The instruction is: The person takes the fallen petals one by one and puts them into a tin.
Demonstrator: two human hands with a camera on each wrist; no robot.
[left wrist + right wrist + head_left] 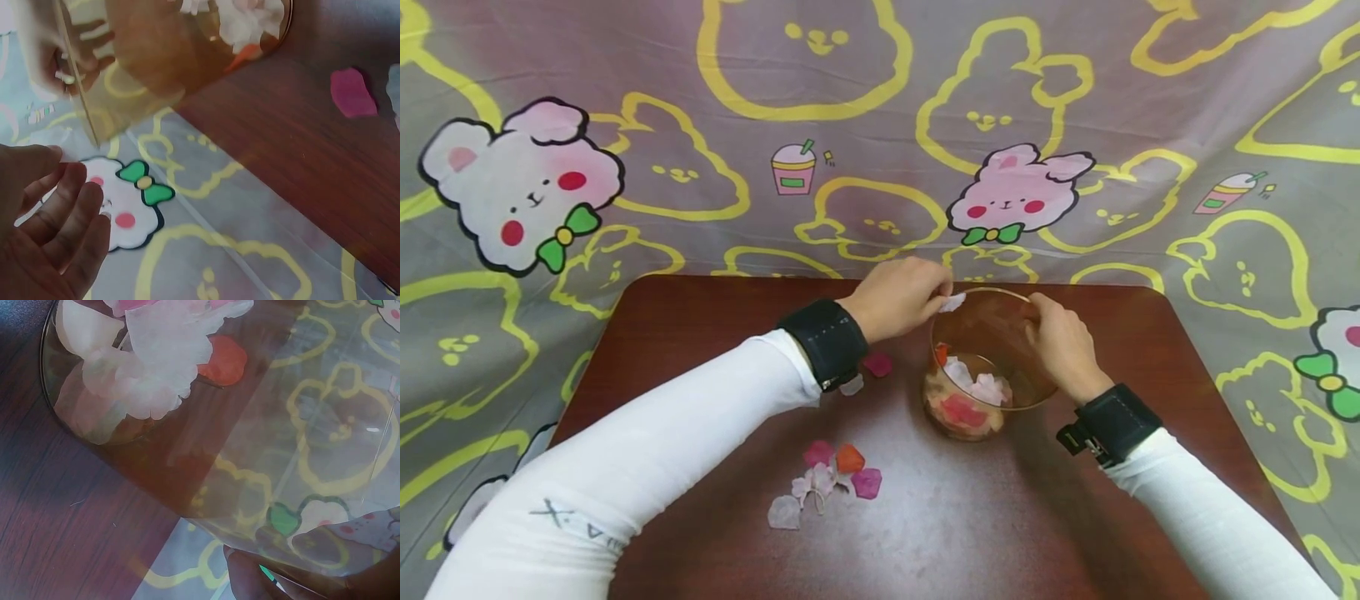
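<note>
An amber glass jar point(973, 333) with a wide mouth stands on the table, holding white, pink and orange petals point(162, 362). At the rim's left side my left hand point(898, 296) pinches a white petal point(953, 302) between thumb and forefinger. The left wrist view shows that hand point(56, 212) with its other fingers loosely bent and the petal beside the glass. My right hand point(1063, 342) grips the jar's rim on the right; in the right wrist view only part of its fingers point(250, 575) shows below the glass.
A cluster of pink, orange and white petals point(823, 479) lies on the brown table point(715, 542), left of the jar. A magenta petal point(877, 364) and a pale petal point(852, 385) lie near my left wrist. A patterned cloth point(865, 100) hangs behind the table.
</note>
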